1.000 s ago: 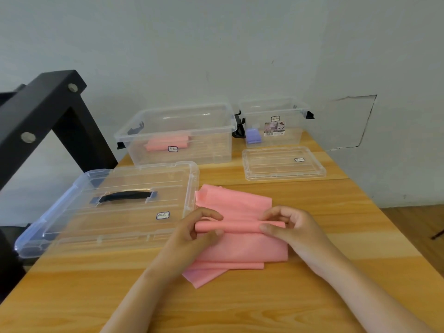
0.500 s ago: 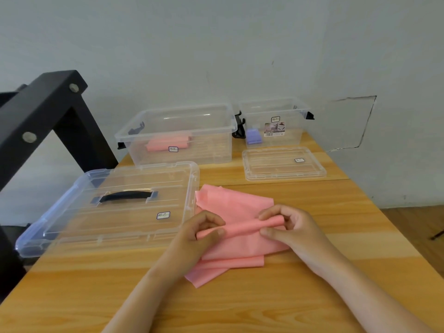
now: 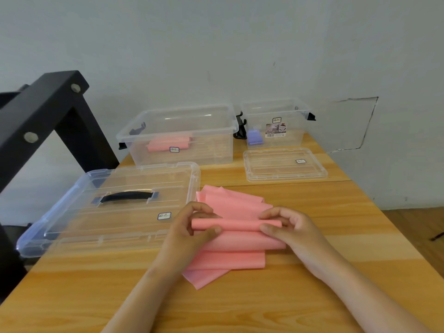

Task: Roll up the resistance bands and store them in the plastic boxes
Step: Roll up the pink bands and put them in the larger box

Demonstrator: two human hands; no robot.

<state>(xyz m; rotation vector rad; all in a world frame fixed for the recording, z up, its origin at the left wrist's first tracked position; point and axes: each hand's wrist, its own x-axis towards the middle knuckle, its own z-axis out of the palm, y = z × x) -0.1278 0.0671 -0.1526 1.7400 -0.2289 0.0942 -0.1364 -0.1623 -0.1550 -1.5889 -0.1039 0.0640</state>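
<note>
Head view: the pink resistance band (image 3: pixel 230 258) looks thin, light and floppy. It is a folded sheet of stretchy rubber that would likely spring open if released, and its layers may slide on each other. The best hold is therefore at both ends of the rolled part (image 3: pixel 236 224), pinched evenly so the roll does not turn into a cone.

The band lies about the middle of the surface (image 3: pixel 324 296), with its loose layers flat toward the near edge and fanned out toward the far edge. The left hand (image 3: pixel 189 228) pinches the roll's left end between thumb and curled fingers, and the right hand (image 3: pixel 292 227) grips the right end the same way. The roll spans the gap between the hands, on top of the flat layers.

Along the far edge stand the large box (image 3: pixel 211 152), which holds a rolled pink band (image 3: pixel 168 143), and the small box (image 3: pixel 295 135). Both are uncovered and well apart from the hands.
</note>
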